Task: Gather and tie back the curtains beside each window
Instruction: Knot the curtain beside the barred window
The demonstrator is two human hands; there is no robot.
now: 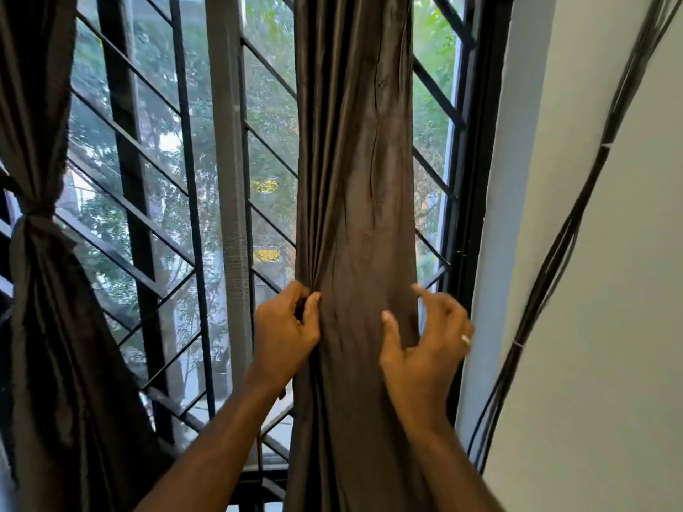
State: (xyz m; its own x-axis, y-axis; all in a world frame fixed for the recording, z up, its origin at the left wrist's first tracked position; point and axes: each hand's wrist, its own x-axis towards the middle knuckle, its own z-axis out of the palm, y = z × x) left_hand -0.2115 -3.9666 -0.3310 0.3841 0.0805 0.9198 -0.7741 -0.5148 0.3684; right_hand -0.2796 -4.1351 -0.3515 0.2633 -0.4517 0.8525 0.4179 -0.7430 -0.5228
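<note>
A black diagonal window grille (159, 201) fronts blurred, probably leafy trees (271, 116); dark cables (554, 253) cross the white wall (610, 327).

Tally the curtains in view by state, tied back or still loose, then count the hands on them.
Tied-back dark brown fabric curtain: 1
Loose dark brown fabric curtain: 1
Hands on the loose curtain: 2, left hand pinching its edge, right hand touching it
Total: 2 curtains, 2 hands
</note>
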